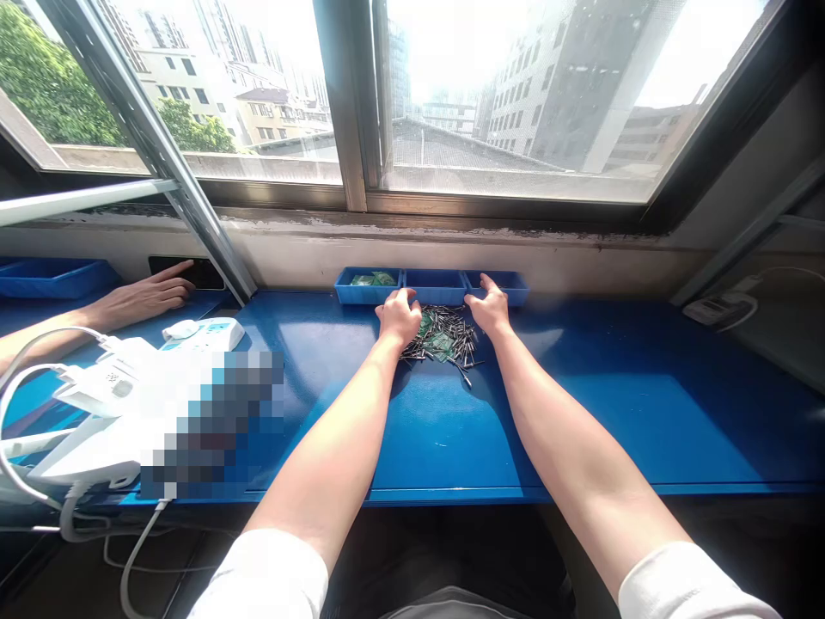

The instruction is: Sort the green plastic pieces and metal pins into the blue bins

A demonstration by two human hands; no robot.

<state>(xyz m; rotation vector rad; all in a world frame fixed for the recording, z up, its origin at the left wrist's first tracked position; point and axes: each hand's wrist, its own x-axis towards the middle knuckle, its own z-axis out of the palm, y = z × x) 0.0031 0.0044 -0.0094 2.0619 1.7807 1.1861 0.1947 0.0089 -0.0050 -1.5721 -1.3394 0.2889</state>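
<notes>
On the blue desk (612,413) below the window (516,103), our two arms reach forward to a loose pile of metal pins (444,340) with small green circuit boards (439,346) mixed in. The pile lies on the bare desk, straight ahead of us and between our hands, just in front of a blue tray (433,286) with three compartments that stands against the wall. Green circuit boards also lie in the tray's left compartment.

Our left hand (398,315) is curled and cupped, palm down, at the pile's left edge, with the fingers bent toward the tray. We cannot tell whether it is holding anything, because the hand hides whatever lies beneath it. Our right hand (490,309) is partly open, with its fingers (485,284) raised toward the tray's right compartment; it stands just beside the pile's right edge and shows nothing in its grip.

Further left along the desk, a co-worker's hand (145,297) lies open beside a dark wall panel (186,272), near another blue tray (55,278). A white power strip (203,334) sits just in front of that hand, with white cables (39,413) trailing off the desk's near edge. A blurred patch (212,421) hides part of the desk beside it. At the far right, a white device (720,308) sits on a ledge.
</notes>
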